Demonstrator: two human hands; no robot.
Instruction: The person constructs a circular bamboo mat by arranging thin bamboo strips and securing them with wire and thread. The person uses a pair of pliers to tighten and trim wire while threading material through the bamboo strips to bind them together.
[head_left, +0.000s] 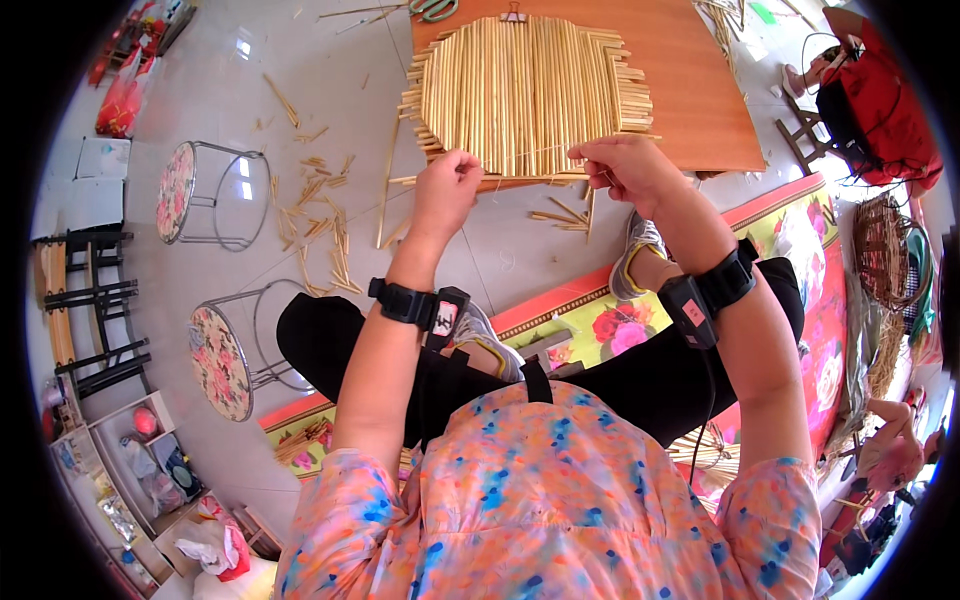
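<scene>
A round mat of pale straw stalks [520, 95], laid side by side, rests on the orange-brown table [700, 110]. Its near edge lies just beyond my hands. My left hand [448, 190] is closed in a pinch at the near left corner of the mat. At the near right, my right hand [632, 170] pinches a thin pale thread [535, 153], which runs across the stalk ends toward my left hand. The thread's end inside my left fingers is too fine to make out clearly. A binder clip [513, 14] grips the far edge.
Scissors [434, 9] lie at the table's far left. Cut stalk pieces [318, 195] litter the tiled floor on the left, near two round stools [177, 192]. A floral mat [620, 330] lies beneath my legs. Another person in red [885, 115] is at the far right.
</scene>
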